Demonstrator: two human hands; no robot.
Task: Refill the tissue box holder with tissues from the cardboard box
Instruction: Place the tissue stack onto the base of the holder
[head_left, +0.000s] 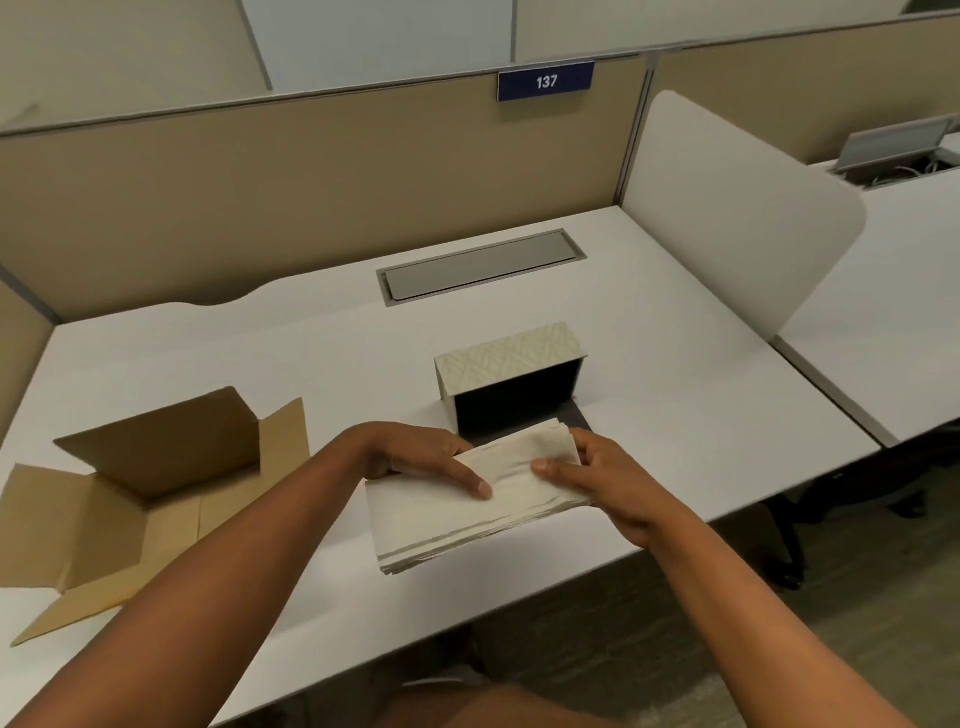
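Note:
A thick stack of white tissues (467, 525) is held just above the desk's front part, its far end tilted toward the tissue box holder (511, 364). My left hand (415, 457) grips the stack's left far edge, thumb on top. My right hand (597, 478) grips the right far end. The holder lies on its side, patterned cream face up, its dark open cavity facing me. The open brown cardboard box (140, 493) lies at the left with its flaps spread, and its inside looks empty.
The white desk (208, 353) has a grey cable hatch (483, 265) behind the holder. Beige partition walls stand at the back and left, and a white divider panel (727, 208) at the right. Dark chair legs (789, 530) show below the desk's right edge.

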